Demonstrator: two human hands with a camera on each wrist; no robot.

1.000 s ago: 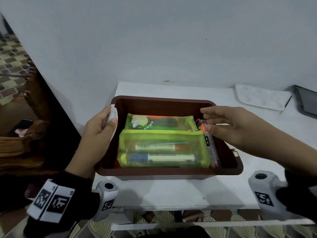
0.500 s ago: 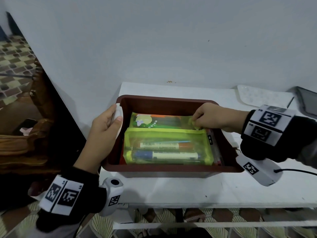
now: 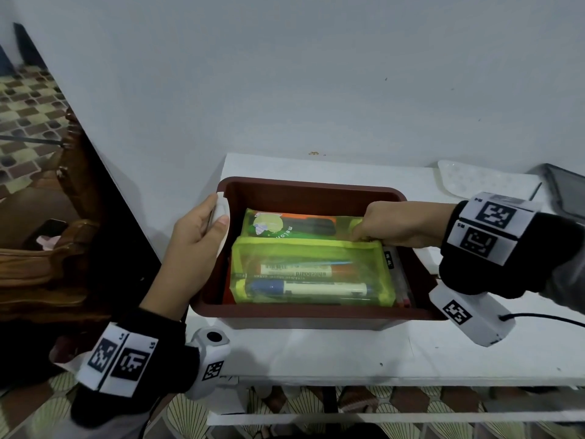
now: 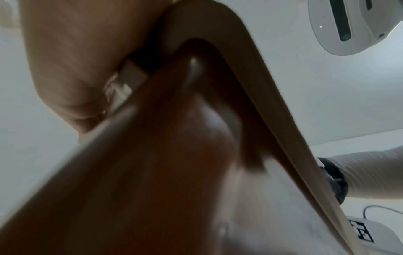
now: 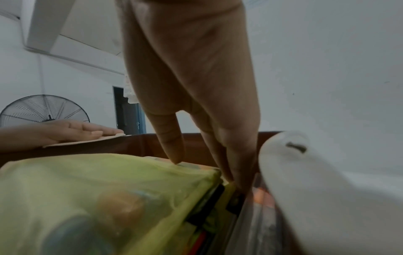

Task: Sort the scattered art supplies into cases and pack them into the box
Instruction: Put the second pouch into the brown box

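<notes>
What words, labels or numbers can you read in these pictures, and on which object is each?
"melon": rear green case.
"whiteboard": orange marker, upside down; other print blurred.
"L5": left wristband.
"R4", "R5": right wristband.
Pen label: too small.

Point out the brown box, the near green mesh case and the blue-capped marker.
brown box (image 3: 310,315), head view, on its near rim.
near green mesh case (image 3: 304,252), head view, on its upper mesh face.
blue-capped marker (image 3: 269,287), head view, on its blue cap.

brown box (image 3: 304,316), lime-green mesh cases (image 3: 311,274), white table (image 3: 348,353).
</notes>
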